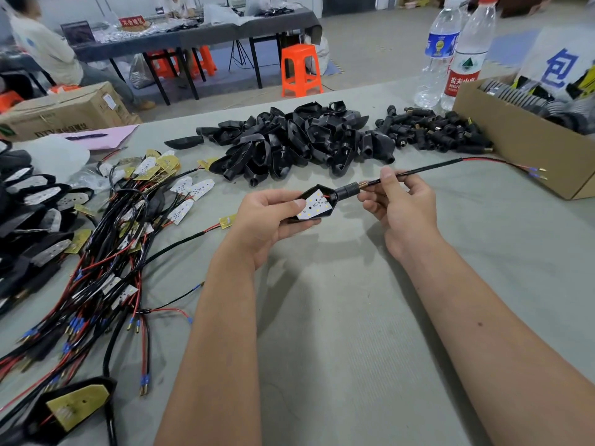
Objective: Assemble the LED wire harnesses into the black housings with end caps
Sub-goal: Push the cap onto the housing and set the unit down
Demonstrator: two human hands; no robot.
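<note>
Grey counter: left hand grips black housing; right hand pinches harness wire, axis running rightward through end cap.

there is one view, from a wide-angle camera worn on the person's head. it looks forward and down along both forearms onto the grey tabletop, close enough that the arms fill the lower frame. the wide lens bends the edges and takes in the room beyond, with an orange stool well behind the tabletop.
</note>
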